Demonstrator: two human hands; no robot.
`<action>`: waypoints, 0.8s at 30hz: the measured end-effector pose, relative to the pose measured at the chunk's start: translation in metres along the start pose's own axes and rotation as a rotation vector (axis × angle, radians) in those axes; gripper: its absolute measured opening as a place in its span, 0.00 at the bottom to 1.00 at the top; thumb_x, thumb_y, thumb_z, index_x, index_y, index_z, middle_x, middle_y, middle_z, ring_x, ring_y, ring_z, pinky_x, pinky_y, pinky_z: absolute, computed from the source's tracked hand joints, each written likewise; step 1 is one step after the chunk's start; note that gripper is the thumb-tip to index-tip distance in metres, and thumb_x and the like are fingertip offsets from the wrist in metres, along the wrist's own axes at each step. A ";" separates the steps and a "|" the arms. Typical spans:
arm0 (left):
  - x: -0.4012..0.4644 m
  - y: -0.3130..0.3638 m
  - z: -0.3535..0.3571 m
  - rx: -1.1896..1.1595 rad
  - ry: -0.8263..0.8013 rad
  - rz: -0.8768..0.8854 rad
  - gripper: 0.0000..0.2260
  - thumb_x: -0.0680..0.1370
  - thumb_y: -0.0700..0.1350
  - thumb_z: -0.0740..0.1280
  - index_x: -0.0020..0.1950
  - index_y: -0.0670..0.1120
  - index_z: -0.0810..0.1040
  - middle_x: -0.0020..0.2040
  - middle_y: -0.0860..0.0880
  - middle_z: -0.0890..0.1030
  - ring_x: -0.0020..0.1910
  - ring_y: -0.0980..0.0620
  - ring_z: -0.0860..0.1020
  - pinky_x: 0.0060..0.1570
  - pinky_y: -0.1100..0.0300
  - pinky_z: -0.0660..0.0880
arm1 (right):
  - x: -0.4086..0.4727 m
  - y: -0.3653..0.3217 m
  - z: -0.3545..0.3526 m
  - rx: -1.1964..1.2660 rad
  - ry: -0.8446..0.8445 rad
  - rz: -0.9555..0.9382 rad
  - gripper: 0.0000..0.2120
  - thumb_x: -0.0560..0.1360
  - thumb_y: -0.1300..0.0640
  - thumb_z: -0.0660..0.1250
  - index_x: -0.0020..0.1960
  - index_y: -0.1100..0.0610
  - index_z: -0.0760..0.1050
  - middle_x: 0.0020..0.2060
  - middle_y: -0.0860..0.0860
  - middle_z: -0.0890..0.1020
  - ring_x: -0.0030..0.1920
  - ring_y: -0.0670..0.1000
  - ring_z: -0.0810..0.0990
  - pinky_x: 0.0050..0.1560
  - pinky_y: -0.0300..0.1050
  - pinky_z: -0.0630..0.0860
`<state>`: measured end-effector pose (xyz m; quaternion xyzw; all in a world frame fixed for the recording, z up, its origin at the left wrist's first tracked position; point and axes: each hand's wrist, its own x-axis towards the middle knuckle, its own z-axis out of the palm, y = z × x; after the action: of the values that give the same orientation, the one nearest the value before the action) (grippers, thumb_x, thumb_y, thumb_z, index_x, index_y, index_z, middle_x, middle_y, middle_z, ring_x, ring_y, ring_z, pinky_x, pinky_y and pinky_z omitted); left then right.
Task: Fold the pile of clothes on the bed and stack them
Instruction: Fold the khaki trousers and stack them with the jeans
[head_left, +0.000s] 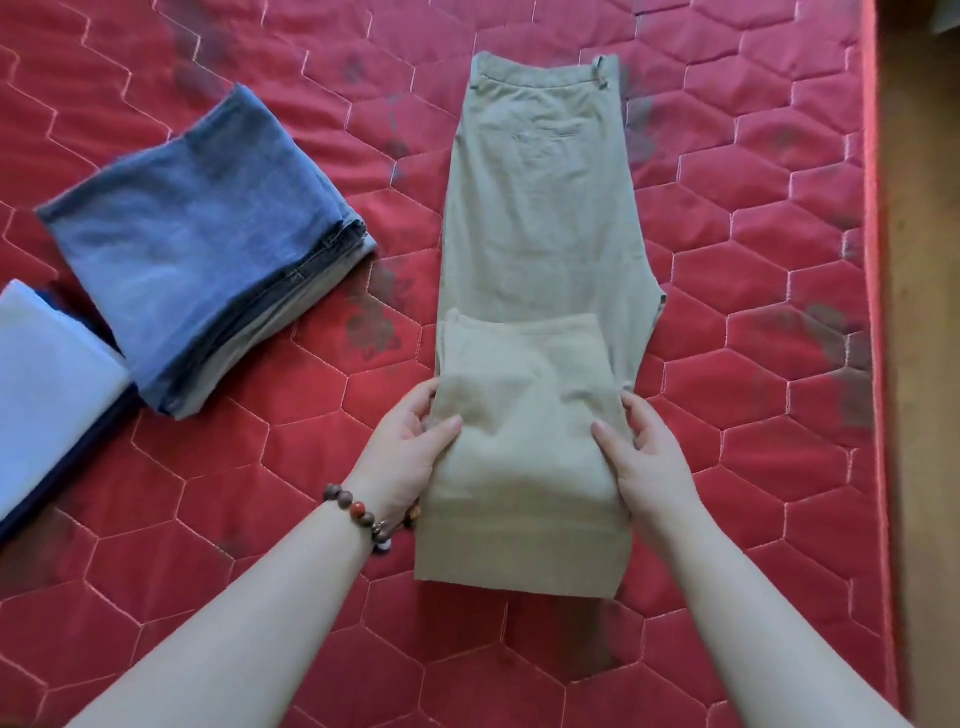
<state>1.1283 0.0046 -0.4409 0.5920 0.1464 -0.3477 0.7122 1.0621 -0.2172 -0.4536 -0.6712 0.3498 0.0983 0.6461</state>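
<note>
Khaki trousers (540, 218) lay lengthwise near the right edge of the red quilted bed (753, 291), waistband toward the far edge and the leg ends already doubled back over the thighs, so the near part formed a two-layer panel. The left hand (410, 452), a beaded bracelet (363, 514) on its wrist, gripped the left side of that folded panel with the thumb on top and the fingers curled round the edge; the right hand (644, 457) held the right side in the same way, thumb lying over the cloth. The fabric looked like a light, soft woven cotton: limp, not slippery, creasing readily and sagging wherever it lacked support. It would likely hold a fold once pressed flat, but the loose cuff edge on top could slide out of line if lifted from one side only. Taking both side edges of the doubled section together, as the hands did, seemed the sound hold for carrying it up toward the waistband. Toward the left edge of the bed sat a stack of folded jeans (208, 249), and just beside it, at the very edge, a folded pale blue garment (47, 384) on something dark.
</note>
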 end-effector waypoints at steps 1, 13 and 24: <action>0.000 0.011 0.003 -0.027 -0.014 0.045 0.17 0.80 0.32 0.59 0.67 0.44 0.72 0.58 0.42 0.82 0.54 0.45 0.82 0.52 0.52 0.80 | -0.001 -0.007 -0.003 0.019 0.024 -0.065 0.20 0.78 0.61 0.65 0.69 0.55 0.69 0.62 0.50 0.79 0.61 0.50 0.79 0.63 0.49 0.75; 0.059 -0.001 -0.026 0.129 0.170 -0.477 0.23 0.83 0.57 0.51 0.54 0.41 0.76 0.44 0.42 0.82 0.39 0.48 0.81 0.39 0.57 0.76 | 0.066 -0.006 -0.018 -0.089 -0.074 0.278 0.24 0.76 0.37 0.62 0.60 0.56 0.73 0.51 0.58 0.82 0.46 0.55 0.82 0.47 0.51 0.78; 0.006 -0.049 -0.044 0.032 -0.036 -0.769 0.35 0.80 0.67 0.43 0.58 0.41 0.76 0.54 0.40 0.82 0.53 0.44 0.80 0.51 0.52 0.76 | -0.017 0.055 -0.028 -0.082 -0.286 0.559 0.12 0.81 0.50 0.60 0.59 0.55 0.76 0.54 0.52 0.83 0.53 0.54 0.83 0.54 0.49 0.78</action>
<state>1.1084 0.0412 -0.4918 0.4989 0.3397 -0.6021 0.5227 1.0079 -0.2329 -0.4833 -0.5539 0.4223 0.3794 0.6090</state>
